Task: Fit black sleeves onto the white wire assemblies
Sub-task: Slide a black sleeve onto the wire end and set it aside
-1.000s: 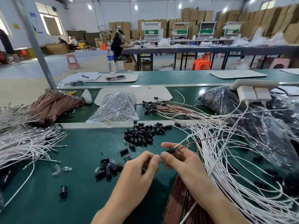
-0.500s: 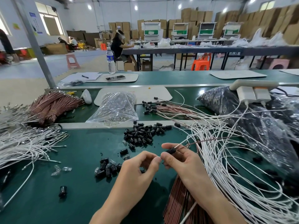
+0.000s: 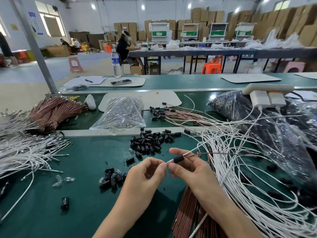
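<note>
A black sleeve (image 3: 178, 159) sits threaded on a white and brown wire pair (image 3: 202, 153) above the green table. My right hand (image 3: 187, 167) holds the wires and the sleeve between thumb and fingers. My left hand (image 3: 147, 174) pinches the white wire tip just left of the sleeve, its fingertips meeting those of the right hand. Loose black sleeves (image 3: 151, 140) lie heaped behind the hands, and a smaller heap (image 3: 111, 177) lies to the left. A big tangle of white wire assemblies (image 3: 248, 169) spreads on the right.
More white wires (image 3: 22, 152) lie at the left, with brown wire bundles (image 3: 54, 110) behind them. A clear bag of parts (image 3: 121, 114), finished sleeved wires (image 3: 171, 114), dark bags (image 3: 257, 121) and a power strip (image 3: 267, 93) stand at the back. Brown wires (image 3: 190, 219) lie under my right forearm.
The black sleeve now shows more fully on the wires between my fingers. Both hands have stayed close together with only small finger movements.
</note>
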The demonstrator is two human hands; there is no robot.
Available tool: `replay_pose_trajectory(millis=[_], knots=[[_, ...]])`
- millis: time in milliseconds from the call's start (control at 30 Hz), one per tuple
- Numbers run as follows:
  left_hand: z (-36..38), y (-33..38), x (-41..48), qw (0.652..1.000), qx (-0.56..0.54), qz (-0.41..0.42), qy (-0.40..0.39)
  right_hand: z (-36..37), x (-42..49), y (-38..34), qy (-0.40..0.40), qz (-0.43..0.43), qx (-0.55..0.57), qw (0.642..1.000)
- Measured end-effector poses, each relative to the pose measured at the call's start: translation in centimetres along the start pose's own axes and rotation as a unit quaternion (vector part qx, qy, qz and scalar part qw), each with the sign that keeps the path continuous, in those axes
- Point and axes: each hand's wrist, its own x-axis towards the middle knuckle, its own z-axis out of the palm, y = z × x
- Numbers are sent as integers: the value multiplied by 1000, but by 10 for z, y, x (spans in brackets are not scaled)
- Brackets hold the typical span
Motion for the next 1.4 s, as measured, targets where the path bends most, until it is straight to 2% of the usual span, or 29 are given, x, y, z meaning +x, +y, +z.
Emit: replay_pose_trajectory(millis=[533,633,800,900,1000,1067,1200,1300,1400], knots=[[1,-1,-3,998,40,37,-7,1,-1,0,17,0,-5,1000],[2,0,-3,999,33,34,2,2,0,1,1,12,9,1000],[2,3,-3,999,34,28,6,1,-1,4,5,18,-33,999],[-2,4,-5,996,86,27,-9,1,0,5,15,15,-39,999],[-19,-3,-2,959,263,79,76,0,1,3,41,24,-12,999],[-33,-9,2,927,350,76,117,-1,1,2,48,37,18,998],[-44,-24,8,875,482,33,40,-1,4,0,56,59,67,994],[-51,-25,17,857,513,45,-10,0,6,0,64,63,82,993],[-55,-23,29,824,561,39,-74,-1,5,-2,61,66,97,991]])
